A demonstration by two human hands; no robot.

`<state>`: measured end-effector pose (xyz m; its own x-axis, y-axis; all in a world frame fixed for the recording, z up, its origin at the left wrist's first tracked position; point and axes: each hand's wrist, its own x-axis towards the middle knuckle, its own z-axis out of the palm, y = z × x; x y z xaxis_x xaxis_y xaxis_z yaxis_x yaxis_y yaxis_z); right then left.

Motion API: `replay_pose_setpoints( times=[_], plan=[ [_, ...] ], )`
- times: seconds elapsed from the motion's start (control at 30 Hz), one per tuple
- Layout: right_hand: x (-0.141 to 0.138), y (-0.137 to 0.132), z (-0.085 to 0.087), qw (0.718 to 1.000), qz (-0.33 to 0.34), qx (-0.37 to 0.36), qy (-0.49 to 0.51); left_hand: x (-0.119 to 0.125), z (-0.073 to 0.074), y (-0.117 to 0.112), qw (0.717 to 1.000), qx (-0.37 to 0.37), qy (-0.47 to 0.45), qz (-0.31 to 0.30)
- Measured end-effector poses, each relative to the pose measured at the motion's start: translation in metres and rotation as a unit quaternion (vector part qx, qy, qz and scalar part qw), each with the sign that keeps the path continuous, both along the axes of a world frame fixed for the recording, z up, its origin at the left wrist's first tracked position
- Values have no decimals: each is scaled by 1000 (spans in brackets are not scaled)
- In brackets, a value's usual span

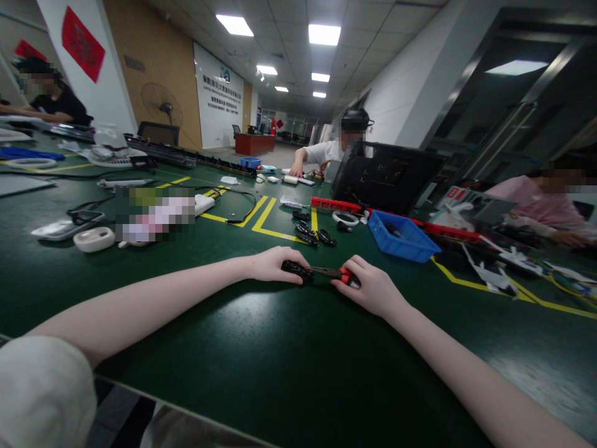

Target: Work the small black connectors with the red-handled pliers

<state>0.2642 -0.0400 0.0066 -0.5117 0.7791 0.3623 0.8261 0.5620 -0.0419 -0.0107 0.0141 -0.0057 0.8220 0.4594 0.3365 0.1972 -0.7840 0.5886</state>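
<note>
1. The left hand (270, 264) rests low on the desk (280, 361), grip closed round a black part (295, 269); braced to steady it, I'd say.
2. The right hand (373, 289) has its grip closed on the red-handled pliers (329, 272).
3. The pliers lie level mid-desk, long axis left-right, nose pointing left at the black part.
4. Behind them sits a blue tray (401, 236).

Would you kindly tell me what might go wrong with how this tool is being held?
The red-handled tool in the right hand points its tip toward the left hand; a slip might jab it. The small black part held there could also pop loose and get lost among the similar black pieces lying just beyond.
</note>
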Motion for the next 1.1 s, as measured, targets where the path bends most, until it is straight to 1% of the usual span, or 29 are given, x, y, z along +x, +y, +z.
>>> replay_pose_setpoints(
  times=[0.13,0.33,0.53,0.8,1.1],
  plan=[
    [-1,0,1,1000,1,1,-12,0,-1,2,1000,-10,-2,-6],
    [-1,0,0,999,0,17,-33,0,-1,2,1000,-2,9,4],
    [0,2,-2,999,3,12,-48,0,1,0,1000,-6,17,11],
    [-1,1,0,999,0,16,-46,0,0,0,1000,-10,5,3],
    [2,1,-1,999,8,31,-17,0,1,-1,1000,-7,1,0]
  ],
)
